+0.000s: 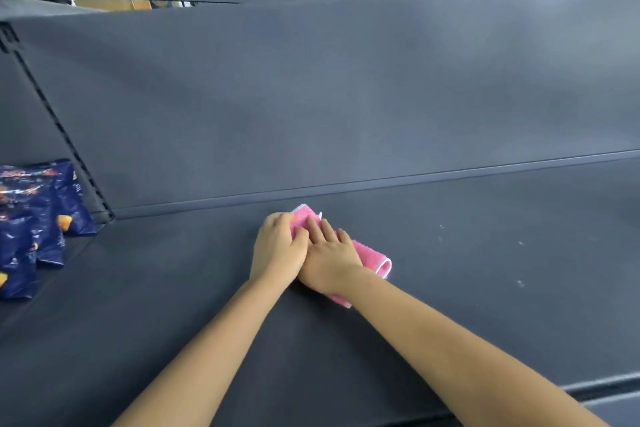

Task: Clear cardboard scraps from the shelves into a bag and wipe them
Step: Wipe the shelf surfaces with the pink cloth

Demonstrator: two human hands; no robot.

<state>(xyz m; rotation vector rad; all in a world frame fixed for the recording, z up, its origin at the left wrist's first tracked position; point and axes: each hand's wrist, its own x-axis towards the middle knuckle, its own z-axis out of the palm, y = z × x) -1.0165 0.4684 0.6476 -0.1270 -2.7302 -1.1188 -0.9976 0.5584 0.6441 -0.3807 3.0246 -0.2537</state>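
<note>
A folded pink cloth (372, 258) lies on the dark grey shelf (485, 305) near its back wall. My right hand (330, 258) lies flat on the cloth with its fingers straight and presses it down. My left hand (278, 246) sits beside it on the left, its fingers curled over the cloth's far left end. Both hands touch each other. Most of the cloth is hidden beneath them. A few small pale specks (520, 282) dot the shelf to the right of the cloth.
Several dark blue snack bags (34, 222) stand on the neighbouring shelf at the left, past a slotted upright (62, 135). The grey back panel (346, 97) rises behind the cloth. The shelf's front edge (602, 386) runs at the lower right.
</note>
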